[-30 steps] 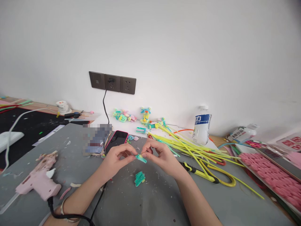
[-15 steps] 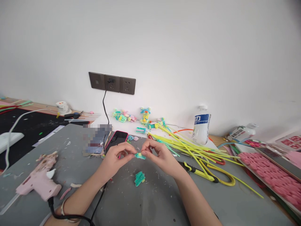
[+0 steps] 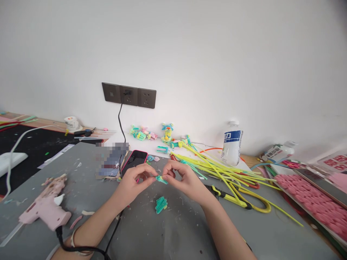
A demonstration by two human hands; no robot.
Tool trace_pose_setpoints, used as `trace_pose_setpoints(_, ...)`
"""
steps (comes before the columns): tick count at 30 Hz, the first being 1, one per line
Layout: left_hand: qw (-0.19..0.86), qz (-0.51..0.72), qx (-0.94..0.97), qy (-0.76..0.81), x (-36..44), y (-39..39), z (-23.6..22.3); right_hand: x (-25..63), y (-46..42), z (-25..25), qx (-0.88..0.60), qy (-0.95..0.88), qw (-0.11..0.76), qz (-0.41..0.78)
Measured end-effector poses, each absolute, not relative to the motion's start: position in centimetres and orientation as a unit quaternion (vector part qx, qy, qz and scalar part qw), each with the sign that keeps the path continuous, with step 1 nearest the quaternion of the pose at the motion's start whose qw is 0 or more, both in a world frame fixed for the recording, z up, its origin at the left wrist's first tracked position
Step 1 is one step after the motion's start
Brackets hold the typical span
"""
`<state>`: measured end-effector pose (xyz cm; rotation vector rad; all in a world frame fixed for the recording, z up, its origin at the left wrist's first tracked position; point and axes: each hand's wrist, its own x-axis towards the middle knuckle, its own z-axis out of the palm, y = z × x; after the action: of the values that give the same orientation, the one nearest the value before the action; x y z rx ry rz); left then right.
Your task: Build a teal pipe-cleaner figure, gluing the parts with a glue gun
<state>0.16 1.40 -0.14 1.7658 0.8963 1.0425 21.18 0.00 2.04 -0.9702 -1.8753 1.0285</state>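
- Far left: a pale pink plastic glue gun [image 3: 45,211] with a stained nozzle, laid on its side on the grey table [image 3: 176,238], seemingly parked outside your working space but within reach. Its thick black cord [image 3: 78,248] crosses your left forearm.
- Left of centre: your left hand [image 3: 135,180], thumb and fingers pinching one end of a small, fuzzy teal-and-yellow piece [image 3: 162,180]. The piece is up off the table, between your hands, probably for a close view and access from both ends.
- Centre: a bunched, fuzzy teal bundle [image 3: 161,205], resting just below the held piece, apart from it and untouched; both hands being occupied likely explains this.
- Centre, back: an upright fuzzy blue-and-yellow figure [image 3: 167,133], presumably set back for safety.
- Right of centre: your right hand [image 3: 184,180], thumb and fingertips pinching the piece's other end; the paired grip likely steadies something so slight.
- Right: long, thin yellow-green stems [image 3: 217,167], heaped loosely beside that hand, perhaps for easy picking; a yellow-and-black-handled tool [image 3: 230,197] lies just below them.
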Motion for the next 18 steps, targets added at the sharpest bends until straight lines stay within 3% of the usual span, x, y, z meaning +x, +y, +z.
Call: trace_pose_setpoints(18,0.443,0.412,0.712,0.357,0.13,1.45,-0.36,21.01,0.0,1.9,-0.385,-0.751,0.381,0.377)
